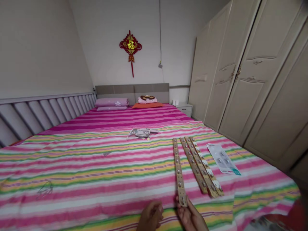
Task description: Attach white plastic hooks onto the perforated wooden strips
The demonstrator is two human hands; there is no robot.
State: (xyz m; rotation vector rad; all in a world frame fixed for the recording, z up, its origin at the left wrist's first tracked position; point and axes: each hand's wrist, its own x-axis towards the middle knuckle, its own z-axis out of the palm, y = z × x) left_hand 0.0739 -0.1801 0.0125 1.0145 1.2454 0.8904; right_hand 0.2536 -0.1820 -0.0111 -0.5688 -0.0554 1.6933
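Observation:
My right hand [191,215] grips the near end of a long narrow tan strip [178,171], thumb on one side and fingers on the other. A row of small shiny metal pieces runs along this strip, which points away from me over the bed. To its left, my left hand [150,215] is closed with curled fingers, apart from the strip; whatever may be inside it is hidden. Several similar tan strips [193,162] lie side by side to the right, the outermost bearing round white pieces [209,172]. Farther right is a clear blister pack [223,159] with small metal items.
A striped sheet [96,186] covers the near bed. Clear plastic packaging [139,133] lies mid-bed, and a thin wire-like tangle [45,190] at left. Folded bedding [112,102] sits by the headboard [115,89]. A slatted rail [48,110] borders the left, wardrobes [240,77] the right.

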